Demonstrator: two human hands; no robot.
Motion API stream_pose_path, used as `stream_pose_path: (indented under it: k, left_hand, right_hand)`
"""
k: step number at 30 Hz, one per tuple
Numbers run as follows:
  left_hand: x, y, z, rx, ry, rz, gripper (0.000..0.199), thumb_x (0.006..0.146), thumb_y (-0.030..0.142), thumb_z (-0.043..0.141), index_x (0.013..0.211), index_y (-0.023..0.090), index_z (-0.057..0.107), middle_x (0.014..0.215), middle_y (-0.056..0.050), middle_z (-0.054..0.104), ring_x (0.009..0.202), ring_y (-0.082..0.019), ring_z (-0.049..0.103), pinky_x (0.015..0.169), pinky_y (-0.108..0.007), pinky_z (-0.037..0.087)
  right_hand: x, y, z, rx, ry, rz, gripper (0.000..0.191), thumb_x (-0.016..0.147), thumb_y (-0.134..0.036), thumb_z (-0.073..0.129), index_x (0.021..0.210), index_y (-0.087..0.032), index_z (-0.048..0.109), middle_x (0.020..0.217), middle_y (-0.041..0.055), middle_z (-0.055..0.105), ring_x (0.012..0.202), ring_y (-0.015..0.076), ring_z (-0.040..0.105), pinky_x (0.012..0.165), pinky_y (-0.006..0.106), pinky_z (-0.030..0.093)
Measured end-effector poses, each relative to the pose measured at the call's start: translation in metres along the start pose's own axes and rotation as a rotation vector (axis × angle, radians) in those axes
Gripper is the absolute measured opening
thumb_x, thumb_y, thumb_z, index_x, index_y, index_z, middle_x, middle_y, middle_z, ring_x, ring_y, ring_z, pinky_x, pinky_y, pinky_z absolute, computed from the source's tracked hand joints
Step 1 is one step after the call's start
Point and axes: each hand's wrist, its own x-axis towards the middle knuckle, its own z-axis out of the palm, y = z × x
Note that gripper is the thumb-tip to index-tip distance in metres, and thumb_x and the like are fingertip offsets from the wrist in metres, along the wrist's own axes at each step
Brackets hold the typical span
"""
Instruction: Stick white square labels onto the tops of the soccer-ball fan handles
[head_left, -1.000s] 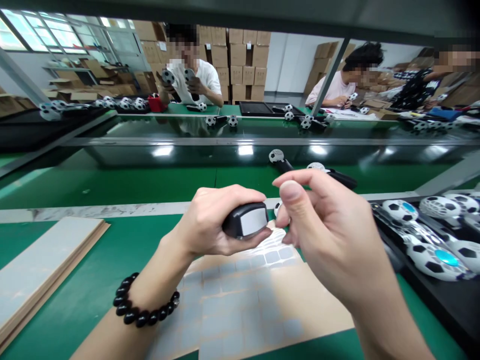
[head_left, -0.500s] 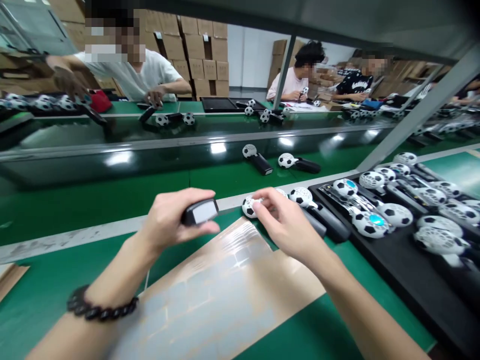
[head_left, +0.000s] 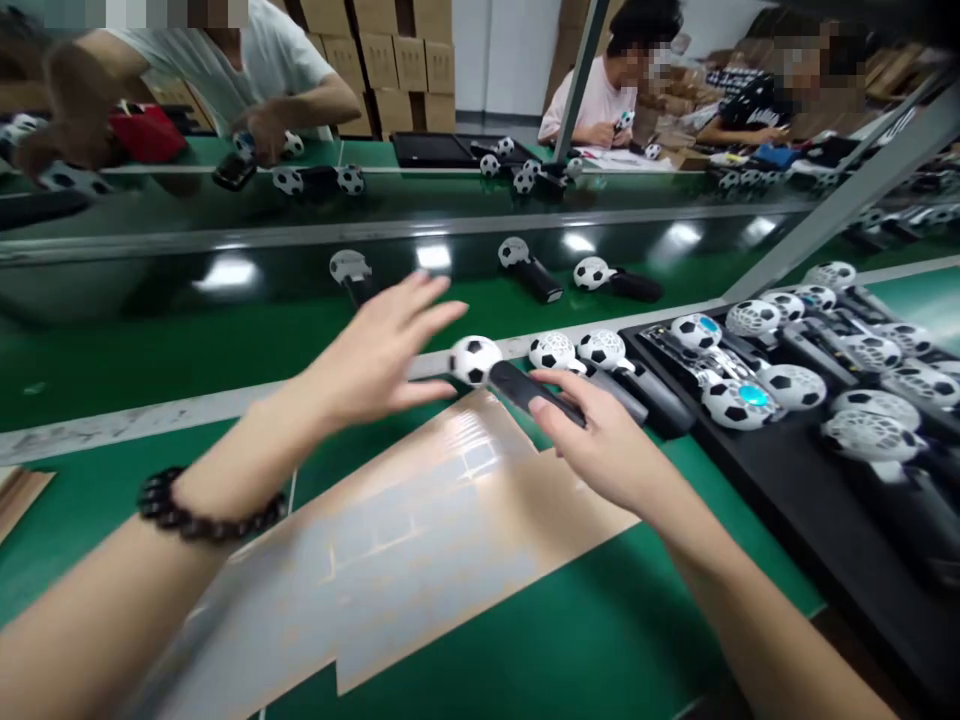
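My right hand [head_left: 600,430] grips the black handle of a handheld fan [head_left: 517,385], whose round head is patterned like a white and black football and points left. My left hand [head_left: 382,350] is open, fingers spread, just left of that head; it holds nothing. Beyond my left fingers another fan [head_left: 349,268] lies on the green belt, its handle partly hidden by the hand. Below both hands lies a sheet of pale labels on brown backing [head_left: 420,540]. Two more fans [head_left: 553,350] rest right of the held one.
A black tray [head_left: 787,500] full of fans and open fan halves stands on the right. Two fans [head_left: 534,270] lie on the belt [head_left: 420,310] ahead. A grey metal post [head_left: 840,210] slants at the right. Across the line, people in a white shirt [head_left: 232,70] and a pink shirt [head_left: 581,105] handle similar parts.
My left hand has let go of a fan, which now lies on the belt, and its fingers have spread. My right hand has taken a fan by its handle. The view has tilted down.
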Motion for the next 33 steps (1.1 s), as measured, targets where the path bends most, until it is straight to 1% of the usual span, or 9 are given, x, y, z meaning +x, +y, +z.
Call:
stream_pose_path:
  k: [3, 5, 8, 13, 18, 21, 23, 27, 33]
  left_hand:
    - [0.008, 0.064, -0.021, -0.013, -0.043, 0.083, 0.040, 0.085, 0.027, 0.070, 0.124, 0.025, 0.065, 0.121, -0.009, 0.075, 0.112, -0.033, 0.071, 0.098, -0.046, 0.055]
    - [0.005, 0.079, -0.025, -0.067, 0.067, -0.023, 0.025, 0.085, 0.030, 0.071, 0.110, 0.024, 0.069, 0.093, -0.004, 0.078, 0.082, -0.027, 0.075, 0.074, -0.037, 0.058]
    - [-0.003, 0.075, -0.019, -0.334, 0.337, -0.301, 0.038, 0.076, 0.049, 0.083, 0.095, 0.020, 0.068, 0.080, -0.003, 0.073, 0.067, -0.021, 0.069, 0.056, -0.032, 0.054]
    - [-0.002, 0.071, -0.005, -0.836, 0.572, -0.531, 0.034, 0.078, 0.047, 0.084, 0.079, 0.018, 0.066, 0.081, -0.001, 0.072, 0.072, -0.019, 0.072, 0.069, -0.036, 0.065]
    - [-0.001, 0.072, -0.004, -0.975, 0.632, -0.633, 0.028, 0.077, 0.042, 0.085, 0.079, 0.020, 0.067, 0.077, -0.001, 0.072, 0.069, -0.018, 0.072, 0.063, -0.032, 0.065]
    - [-0.005, 0.071, -0.005, -0.923, 0.600, -0.600, 0.028, 0.076, 0.041, 0.086, 0.080, 0.020, 0.069, 0.080, -0.003, 0.074, 0.071, -0.018, 0.071, 0.063, -0.030, 0.063]
    - [-0.008, 0.072, -0.005, -0.909, 0.567, -0.560, 0.029, 0.076, 0.040, 0.086, 0.081, 0.018, 0.068, 0.080, -0.004, 0.074, 0.070, -0.018, 0.071, 0.062, -0.029, 0.062]
    - [-0.009, 0.075, -0.006, -0.868, 0.526, -0.488, 0.032, 0.074, 0.035, 0.087, 0.085, 0.016, 0.064, 0.079, -0.004, 0.073, 0.069, -0.018, 0.071, 0.061, -0.027, 0.060]
    - [-0.011, 0.077, -0.010, -0.904, 0.566, -0.446, 0.036, 0.072, 0.027, 0.085, 0.095, 0.018, 0.059, 0.080, -0.003, 0.071, 0.069, -0.017, 0.069, 0.061, -0.026, 0.058]
  right_hand:
    - [-0.016, -0.015, 0.000, 0.310, -0.083, -0.151, 0.041, 0.102, -0.049, 0.050, 0.131, -0.022, 0.061, 0.095, 0.0041, 0.072, 0.079, 0.0179, 0.070, 0.069, 0.031, 0.058]
    - [-0.033, -0.006, 0.004, 0.355, -0.018, -0.204, 0.040, 0.102, -0.051, 0.050, 0.126, -0.020, 0.060, 0.097, 0.0055, 0.072, 0.079, 0.0175, 0.071, 0.068, 0.030, 0.059]
    - [-0.064, 0.026, 0.022, -0.077, -0.008, -0.172, 0.019, 0.101, -0.036, 0.058, 0.105, -0.020, 0.065, 0.086, 0.0036, 0.073, 0.068, 0.0166, 0.070, 0.059, 0.027, 0.058]
    - [-0.101, 0.060, 0.062, -0.332, -0.003, -0.194, 0.009, 0.097, -0.024, 0.060, 0.101, -0.019, 0.066, 0.098, 0.0107, 0.073, 0.085, 0.0276, 0.073, 0.062, 0.036, 0.059]
    - [-0.107, 0.059, 0.074, -0.394, 0.070, -0.205, 0.020, 0.104, -0.027, 0.048, 0.091, -0.020, 0.062, 0.087, 0.0099, 0.070, 0.078, 0.0268, 0.071, 0.060, 0.036, 0.058]
    - [-0.107, 0.058, 0.075, -0.411, 0.091, -0.217, 0.019, 0.104, -0.028, 0.046, 0.098, -0.020, 0.062, 0.090, 0.0108, 0.071, 0.078, 0.0269, 0.073, 0.059, 0.034, 0.057]
    - [-0.107, 0.058, 0.074, -0.395, 0.072, -0.218, 0.018, 0.103, -0.026, 0.048, 0.090, -0.023, 0.060, 0.084, 0.0072, 0.069, 0.073, 0.0250, 0.071, 0.056, 0.032, 0.054]
    - [-0.103, 0.059, 0.062, -0.151, -0.066, -0.039, 0.019, 0.100, -0.031, 0.050, 0.082, -0.026, 0.054, 0.081, 0.0025, 0.069, 0.071, 0.0224, 0.069, 0.064, 0.031, 0.053]
    - [-0.091, 0.058, 0.032, 0.600, -0.292, 0.316, 0.042, 0.091, -0.065, 0.060, 0.080, -0.024, 0.058, 0.101, 0.0090, 0.075, 0.099, 0.0271, 0.071, 0.088, 0.039, 0.057]
